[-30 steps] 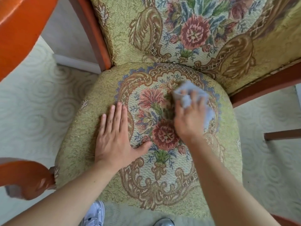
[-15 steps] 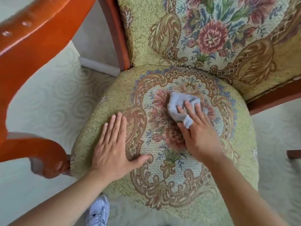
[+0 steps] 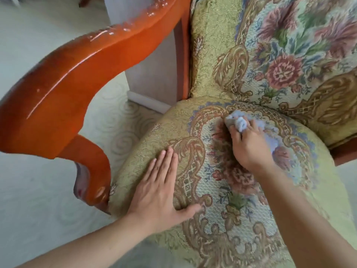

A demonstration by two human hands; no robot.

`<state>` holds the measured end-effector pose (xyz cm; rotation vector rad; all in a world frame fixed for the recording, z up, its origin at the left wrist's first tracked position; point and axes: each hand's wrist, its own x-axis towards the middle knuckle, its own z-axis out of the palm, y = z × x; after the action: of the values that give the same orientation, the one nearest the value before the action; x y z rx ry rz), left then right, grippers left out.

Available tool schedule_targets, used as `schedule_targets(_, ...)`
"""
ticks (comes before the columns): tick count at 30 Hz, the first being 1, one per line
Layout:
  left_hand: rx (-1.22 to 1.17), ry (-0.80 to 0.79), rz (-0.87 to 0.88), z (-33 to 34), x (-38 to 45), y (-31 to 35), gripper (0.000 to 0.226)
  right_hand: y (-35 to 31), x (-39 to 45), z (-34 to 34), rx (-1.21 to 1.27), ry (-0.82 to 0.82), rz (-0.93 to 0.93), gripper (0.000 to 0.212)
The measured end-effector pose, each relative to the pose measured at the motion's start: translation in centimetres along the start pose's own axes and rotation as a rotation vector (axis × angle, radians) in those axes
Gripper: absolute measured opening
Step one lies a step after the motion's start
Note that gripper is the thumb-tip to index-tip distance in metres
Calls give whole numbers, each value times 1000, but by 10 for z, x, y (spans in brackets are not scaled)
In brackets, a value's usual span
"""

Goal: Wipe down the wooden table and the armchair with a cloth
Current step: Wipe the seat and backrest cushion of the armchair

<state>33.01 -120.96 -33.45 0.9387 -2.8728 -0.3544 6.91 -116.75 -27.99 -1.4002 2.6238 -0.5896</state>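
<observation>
The armchair fills the view, with a green floral tapestry seat (image 3: 318, 200) and a matching backrest (image 3: 289, 55). My right hand (image 3: 249, 146) presses a bunched pale blue cloth (image 3: 238, 121) onto the rear middle of the seat, near the backrest seam; the cloth bulges out between my fingers. My left hand (image 3: 160, 190) lies flat on the left part of the seat, fingers together and thumb spread. The chair's glossy orange wooden armrest (image 3: 63, 89) curves along the left. The wooden table is out of sight.
Pale carpet with a swirl pattern (image 3: 119, 136) lies left of the chair. A light wall with a white baseboard (image 3: 148, 101) stands behind the armrest. A strip of the right wooden frame (image 3: 343, 153) shows at the right edge.
My right hand has slid the cloth across the seat to the left and towards the backrest. My left hand has stayed flat on the seat. The view has swung, bringing the left armrest in.
</observation>
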Motion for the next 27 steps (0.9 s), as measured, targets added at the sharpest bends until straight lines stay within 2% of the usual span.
schedule_targets(6,-23,43,117,4,-8,-12,119,-73,45,43,-21,-39,-304,30)
schedule_targets(10,-58,105,125,13,-9,-15,119,-107,55,68,-94,-192,-488,37)
schedule_targets(13,-67,128,144,19,-10,-16,120,-123,51,76,-132,-336,-435,50)
schedule_targets(17,-55,160,165,18,-18,-16,116,-134,23,72,-51,-427,-384,61)
schedule_targets(19,-54,147,184,15,-25,-15,115,-139,6,74,-44,-488,-357,54)
schedule_targets(20,-48,140,190,12,-28,-16,114,-140,0,74,-56,-503,-351,38)
schedule_targets(21,-42,132,196,9,-30,-16,114,-142,-5,71,-71,-505,-378,24)
schedule_targets(23,-40,119,224,6,-35,-18,113,-143,-9,64,-98,-505,-420,23)
schedule_targets(25,-26,126,263,6,-39,-24,112,-140,-3,59,-180,-448,-432,45)
schedule_targets(27,3,149,300,8,-43,-33,109,-133,11,57,-239,-361,-414,52)
